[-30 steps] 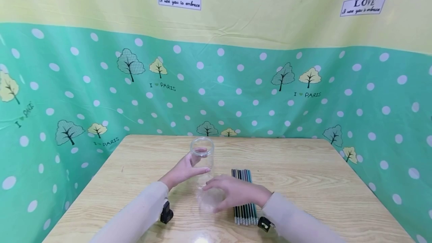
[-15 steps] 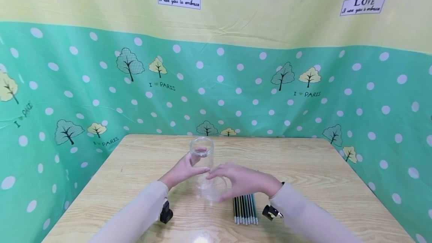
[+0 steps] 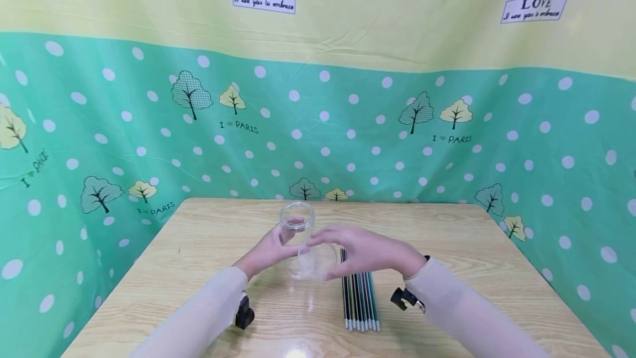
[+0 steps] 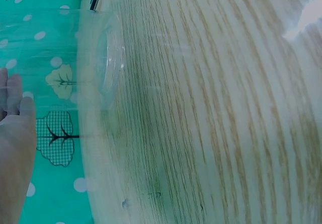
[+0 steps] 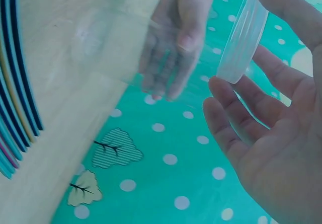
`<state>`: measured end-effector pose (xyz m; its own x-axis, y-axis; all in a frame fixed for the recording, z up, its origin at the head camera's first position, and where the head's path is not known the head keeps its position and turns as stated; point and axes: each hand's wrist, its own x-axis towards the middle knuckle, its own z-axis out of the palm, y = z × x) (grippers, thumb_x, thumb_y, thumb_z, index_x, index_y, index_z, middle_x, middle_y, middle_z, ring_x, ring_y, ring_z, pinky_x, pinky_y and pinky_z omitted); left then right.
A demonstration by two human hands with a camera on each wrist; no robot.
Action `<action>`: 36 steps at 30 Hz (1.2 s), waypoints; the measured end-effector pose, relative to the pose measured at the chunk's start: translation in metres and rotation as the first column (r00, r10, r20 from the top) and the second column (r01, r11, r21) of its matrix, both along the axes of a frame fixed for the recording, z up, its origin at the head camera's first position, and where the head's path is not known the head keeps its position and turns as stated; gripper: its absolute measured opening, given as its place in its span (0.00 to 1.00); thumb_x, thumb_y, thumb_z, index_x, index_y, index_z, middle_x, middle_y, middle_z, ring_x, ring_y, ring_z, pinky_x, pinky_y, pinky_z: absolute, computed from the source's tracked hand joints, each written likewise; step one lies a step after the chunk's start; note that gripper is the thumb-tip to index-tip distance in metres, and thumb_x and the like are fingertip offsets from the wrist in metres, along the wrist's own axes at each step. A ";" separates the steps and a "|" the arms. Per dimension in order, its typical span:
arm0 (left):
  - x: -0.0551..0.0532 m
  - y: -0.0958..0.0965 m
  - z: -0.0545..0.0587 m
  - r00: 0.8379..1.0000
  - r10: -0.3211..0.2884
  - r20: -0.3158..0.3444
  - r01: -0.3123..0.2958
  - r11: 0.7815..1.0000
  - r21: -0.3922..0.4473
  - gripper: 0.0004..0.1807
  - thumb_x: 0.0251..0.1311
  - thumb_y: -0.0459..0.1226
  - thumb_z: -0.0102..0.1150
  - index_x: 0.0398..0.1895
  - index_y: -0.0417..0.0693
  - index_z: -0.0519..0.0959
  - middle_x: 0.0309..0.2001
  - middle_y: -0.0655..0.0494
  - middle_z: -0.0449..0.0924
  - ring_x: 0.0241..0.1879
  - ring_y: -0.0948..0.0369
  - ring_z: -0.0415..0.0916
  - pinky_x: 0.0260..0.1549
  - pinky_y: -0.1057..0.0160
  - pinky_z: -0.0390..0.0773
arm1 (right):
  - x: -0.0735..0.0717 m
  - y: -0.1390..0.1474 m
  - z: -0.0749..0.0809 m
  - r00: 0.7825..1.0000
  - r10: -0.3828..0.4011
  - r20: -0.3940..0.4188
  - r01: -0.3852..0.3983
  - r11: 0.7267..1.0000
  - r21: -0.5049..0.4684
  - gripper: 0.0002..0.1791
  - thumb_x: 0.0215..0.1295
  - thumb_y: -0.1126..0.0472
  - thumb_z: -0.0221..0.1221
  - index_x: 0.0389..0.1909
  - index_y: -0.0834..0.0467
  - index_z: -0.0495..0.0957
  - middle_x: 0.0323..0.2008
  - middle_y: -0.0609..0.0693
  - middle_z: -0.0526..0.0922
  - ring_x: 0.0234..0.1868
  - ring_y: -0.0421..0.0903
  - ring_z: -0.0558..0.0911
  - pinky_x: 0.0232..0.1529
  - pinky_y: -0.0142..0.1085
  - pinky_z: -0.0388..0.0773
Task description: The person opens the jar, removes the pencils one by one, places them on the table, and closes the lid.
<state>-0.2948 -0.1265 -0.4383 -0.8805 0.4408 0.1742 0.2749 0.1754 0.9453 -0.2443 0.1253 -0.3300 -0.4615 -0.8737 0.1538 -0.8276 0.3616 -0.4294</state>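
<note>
A tall clear jar (image 3: 304, 239) stands upright with its mouth uncovered. My left hand (image 3: 270, 250) grips it around the side, thumb toward me. In the left wrist view the transparent jar (image 4: 108, 63) shows its base end, with part of the left hand (image 4: 15, 113) at the edge. My right hand (image 3: 365, 250) pinches a clear round lid (image 3: 318, 261) between thumb and fingers, just right of the jar. The right wrist view shows this lid (image 5: 244, 38) held by its rim between the thumb and fingertips of the right hand (image 5: 282, 118).
A row of several dark striped pencils (image 3: 361, 303) lies on the wooden table (image 3: 447, 269), under and in front of my right hand. A green and yellow patterned curtain (image 3: 348, 109) hangs around the table's back and sides.
My right hand has moved away from me and slightly right, carrying the lid up beside the jar. More of the pencils shows now. The left hand and jar have stayed in place.
</note>
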 end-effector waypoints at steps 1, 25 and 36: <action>0.000 0.000 0.000 1.000 -0.004 -0.006 0.004 1.000 0.002 0.41 0.48 0.44 0.68 0.65 0.52 0.59 0.61 0.56 0.65 0.65 0.55 0.53 0.62 0.50 0.52 | 0.000 0.000 0.003 1.000 -0.007 0.006 0.007 1.000 -0.005 0.34 0.52 0.46 0.65 0.61 0.48 0.68 0.59 0.43 0.68 0.59 0.38 0.65 0.58 0.39 0.65; 0.002 0.001 0.001 1.000 0.002 0.010 -0.002 1.000 -0.016 0.48 0.46 0.47 0.68 0.68 0.68 0.49 0.68 0.62 0.53 0.66 0.57 0.49 0.62 0.47 0.50 | -0.052 -0.023 0.020 0.991 -0.082 -0.110 0.073 0.994 -0.085 0.30 0.55 0.44 0.61 0.59 0.47 0.71 0.61 0.46 0.67 0.60 0.42 0.65 0.56 0.43 0.65; 0.005 0.001 0.004 0.998 0.019 0.055 -0.017 0.999 -0.034 0.50 0.46 0.50 0.68 0.68 0.72 0.45 0.66 0.70 0.52 0.66 0.60 0.48 0.61 0.45 0.49 | -0.060 -0.039 0.022 0.995 -0.091 -0.051 0.086 0.993 -0.083 0.29 0.54 0.48 0.63 0.59 0.48 0.71 0.62 0.45 0.66 0.57 0.45 0.67 0.49 0.42 0.72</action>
